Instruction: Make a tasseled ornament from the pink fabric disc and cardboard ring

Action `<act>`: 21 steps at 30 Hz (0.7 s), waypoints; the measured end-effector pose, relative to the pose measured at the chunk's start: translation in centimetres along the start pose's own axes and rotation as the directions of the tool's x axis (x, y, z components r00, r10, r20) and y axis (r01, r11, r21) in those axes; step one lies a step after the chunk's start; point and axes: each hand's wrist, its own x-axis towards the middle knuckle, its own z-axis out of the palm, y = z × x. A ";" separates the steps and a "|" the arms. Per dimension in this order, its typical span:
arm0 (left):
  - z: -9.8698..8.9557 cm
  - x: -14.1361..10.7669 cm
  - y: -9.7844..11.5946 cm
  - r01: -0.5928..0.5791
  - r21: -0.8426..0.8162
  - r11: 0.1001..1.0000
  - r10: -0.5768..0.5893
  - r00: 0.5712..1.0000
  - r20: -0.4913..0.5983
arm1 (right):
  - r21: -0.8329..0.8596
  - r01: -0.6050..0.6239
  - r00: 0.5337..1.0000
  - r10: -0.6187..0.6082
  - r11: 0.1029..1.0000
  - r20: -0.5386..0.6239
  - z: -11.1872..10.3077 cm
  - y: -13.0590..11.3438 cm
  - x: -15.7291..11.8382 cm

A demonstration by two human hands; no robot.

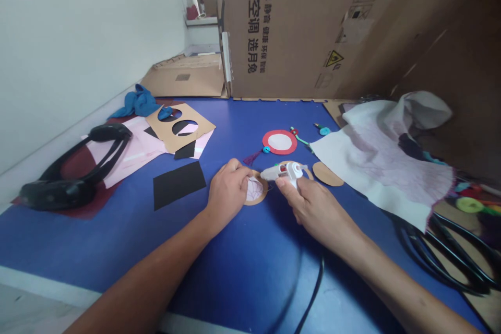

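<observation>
On the blue table, a round brown cardboard disc point(260, 200) has a pale, purple-lined piece of cloth point(254, 189) over its middle. My left hand point(230, 188) grips the disc at its left edge, fingers bent over the cloth. In my right hand point(313, 201) is a small white glue gun point(291, 170), its nozzle pointing left at the disc's upper right rim. A dark cord runs down from below that hand. Partly hidden behind the glue gun lies another round cardboard piece point(310, 171).
A red-rimmed white disc with a purple tassel point(279, 142) lies beyond my hands. To the right are a brown oval point(327, 174), a crumpled white cloth point(376, 151) and black cable loops. Leftward lie black paper point(178, 183), holed cardboard point(160, 135) and a black headset point(58, 194). A large carton point(297, 31) stands behind.
</observation>
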 end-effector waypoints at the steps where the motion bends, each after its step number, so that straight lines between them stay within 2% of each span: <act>1: 0.0 0.0 0.0 0.001 -0.002 1.000 -0.001 1.000 -0.001 | 0.001 -0.004 1.000 0.004 1.000 0.002 0.0 0.0 0.0; 14: 0.0 0.0 0.0 0.004 0.001 1.000 -0.004 1.000 -0.003 | -0.004 -0.011 1.000 0.011 1.000 -0.011 -0.4 0.3 -0.5; 21: -0.2 0.1 0.2 0.028 -0.008 1.000 -0.028 1.000 -0.005 | 0.062 -0.004 1.000 0.005 0.998 -0.018 -0.2 1.0 -0.6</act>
